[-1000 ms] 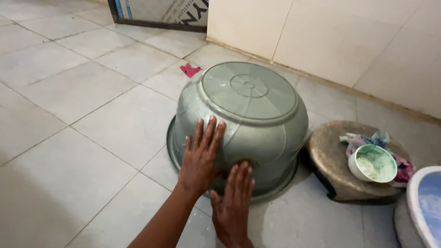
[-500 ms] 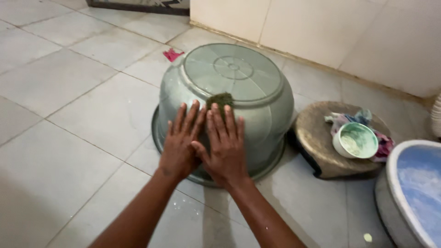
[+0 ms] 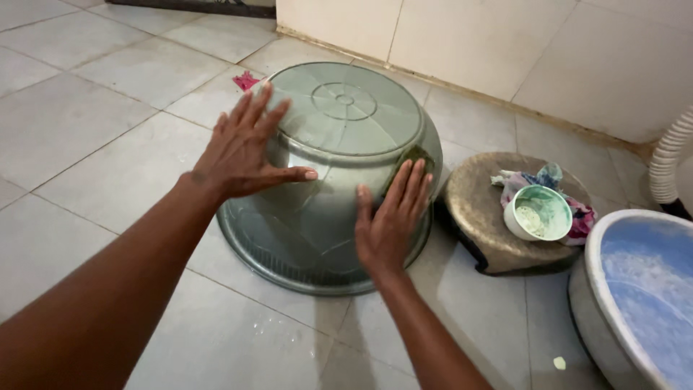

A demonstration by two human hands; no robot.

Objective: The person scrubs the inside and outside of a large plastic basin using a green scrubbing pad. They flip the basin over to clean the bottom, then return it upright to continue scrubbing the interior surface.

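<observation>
Grey-green plastic, wet and glossy, fills the middle of my view: a big basin [image 3: 328,170] turned upside down on the tiled floor [image 3: 94,137], its flat ringed base facing up at me. My left hand [image 3: 242,152] lies spread on the slope at about nine o'clock of the basin, fingers splayed and thumb stretched across the wall, an open, flat grip that clutches nothing. My right hand [image 3: 390,220] presses flat on the wall at about four o'clock, fingers pointing up toward the base. Just past those fingertips a dark green scrub pad [image 3: 413,157] shows; it seems pinned under them, though I can't quite tell whether I'm actually holding it or only touching it.

As I judge it, scrubbing this wall well means keeping the left palm firm as a brace, so the basin doesn't skate on the wet tiles, and moving the pad in steady strokes from the base down to the rim, pressing through flat fingers, not the tips.

At three o'clock from the basin, just beside it, sits a low round stone stool [image 3: 498,217] carrying a small pale-green bowl [image 3: 538,211] and a crumpled patterned cloth [image 3: 541,180]. A blue tub [image 3: 635,289] fills the lower right corner, and a ribbed white hose [image 3: 668,155] hangs at the right edge.
</observation>
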